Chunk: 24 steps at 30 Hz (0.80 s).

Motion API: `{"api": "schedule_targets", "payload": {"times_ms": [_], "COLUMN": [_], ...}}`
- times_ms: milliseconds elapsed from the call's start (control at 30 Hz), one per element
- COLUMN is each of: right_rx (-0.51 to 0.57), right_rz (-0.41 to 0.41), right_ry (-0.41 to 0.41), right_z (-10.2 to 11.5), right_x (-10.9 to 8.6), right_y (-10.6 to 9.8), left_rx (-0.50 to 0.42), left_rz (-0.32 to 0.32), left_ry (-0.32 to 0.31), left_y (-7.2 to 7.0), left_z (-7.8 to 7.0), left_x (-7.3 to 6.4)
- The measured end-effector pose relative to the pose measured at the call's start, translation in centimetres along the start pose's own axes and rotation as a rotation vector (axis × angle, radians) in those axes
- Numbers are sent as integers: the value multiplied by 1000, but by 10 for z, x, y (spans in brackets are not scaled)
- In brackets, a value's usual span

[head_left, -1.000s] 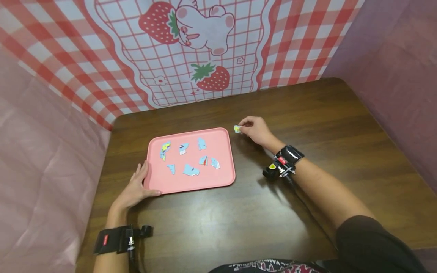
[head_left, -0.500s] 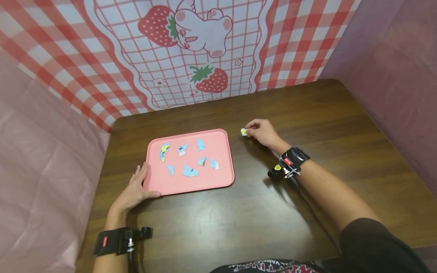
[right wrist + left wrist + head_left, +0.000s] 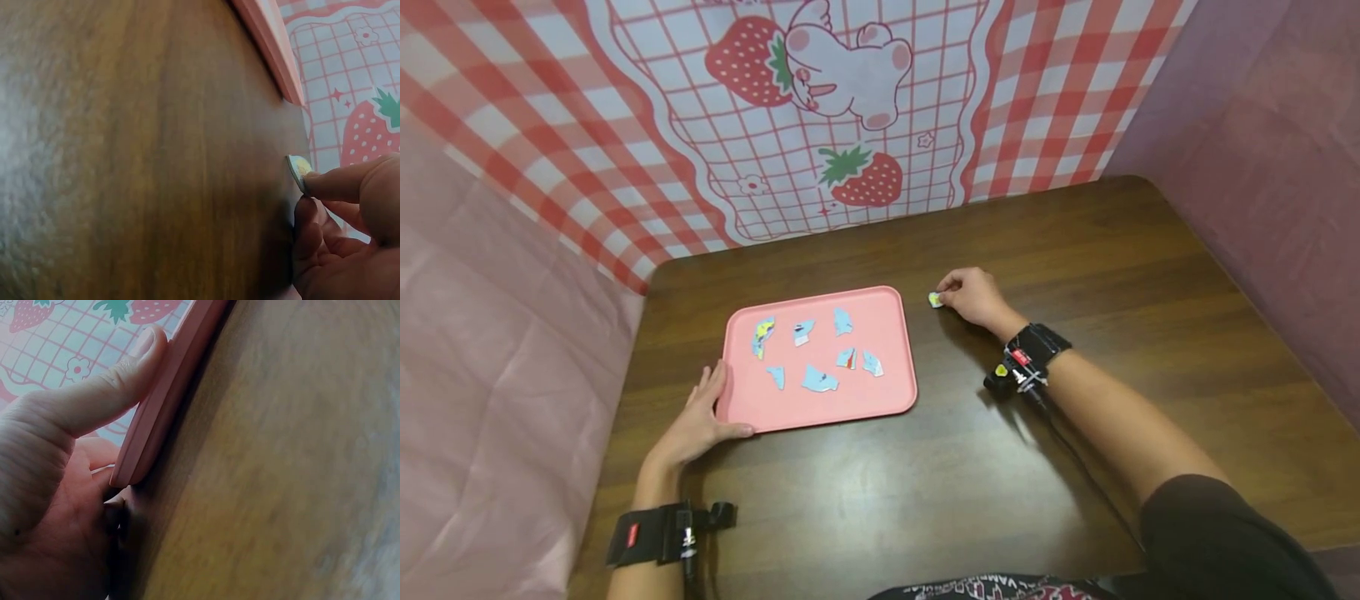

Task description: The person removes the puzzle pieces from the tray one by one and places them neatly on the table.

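Note:
My right hand (image 3: 976, 297) pinches a small yellow, white and light-blue puzzle piece (image 3: 935, 300) between thumb and fingertips, to the right of the pink tray (image 3: 752, 408). In the right wrist view the piece (image 3: 300, 171) is tilted, close over the wooden table. My left hand (image 3: 696, 425) holds the tray's near-left corner, thumb along the front rim and fingers at the left side. In the left wrist view the thumb (image 3: 112, 387) lies against the rim (image 3: 159, 403). Several light-blue irregular pieces (image 3: 819, 380) lie spread in the tray, one with yellow markings (image 3: 763, 336).
The brown wooden table (image 3: 865, 508) extends around the tray. A red-and-white checked cloth (image 3: 1045, 100) with strawberries hangs behind it, and pink cloth (image 3: 490, 350) hangs at the left. Each wrist wears a camera on a black strap (image 3: 1037, 348), and a cable trails from the right one.
My right hand has moved a little to the right, away from the tray, and slightly nearer me, still pinching the puzzle piece. The left hand and the tray stay in place.

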State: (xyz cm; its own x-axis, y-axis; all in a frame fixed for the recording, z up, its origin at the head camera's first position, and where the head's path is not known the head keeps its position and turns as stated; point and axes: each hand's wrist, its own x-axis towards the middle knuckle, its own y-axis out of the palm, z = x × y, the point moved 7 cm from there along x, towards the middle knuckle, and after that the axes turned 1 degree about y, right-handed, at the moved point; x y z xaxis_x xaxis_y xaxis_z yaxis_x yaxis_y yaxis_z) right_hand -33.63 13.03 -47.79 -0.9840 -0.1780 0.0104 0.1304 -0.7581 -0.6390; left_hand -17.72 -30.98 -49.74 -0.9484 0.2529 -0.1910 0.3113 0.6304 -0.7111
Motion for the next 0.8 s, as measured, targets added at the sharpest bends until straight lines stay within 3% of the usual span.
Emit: {"api": "schedule_targets", "payload": {"times_ms": [133, 433, 633, 800], "right_rx": [-87, -159, -165, -106], "right_rz": [-23, -63, -63, -56], "right_ry": [-11, -35, -39, -2], "right_z": [3, 3, 1, -1], "right_x": [1, 4, 4, 4], "right_y": [2, 6, 7, 4], "left_rx": [-8, -11, -24, -9], "left_rz": [2, 4, 10, 4], "left_ry": [-4, -14, -17, -6], "left_y": [0, 1, 1, 0], "left_z": [-1, 1, 0, 2], "left_x": [0, 0, 1, 1]}}
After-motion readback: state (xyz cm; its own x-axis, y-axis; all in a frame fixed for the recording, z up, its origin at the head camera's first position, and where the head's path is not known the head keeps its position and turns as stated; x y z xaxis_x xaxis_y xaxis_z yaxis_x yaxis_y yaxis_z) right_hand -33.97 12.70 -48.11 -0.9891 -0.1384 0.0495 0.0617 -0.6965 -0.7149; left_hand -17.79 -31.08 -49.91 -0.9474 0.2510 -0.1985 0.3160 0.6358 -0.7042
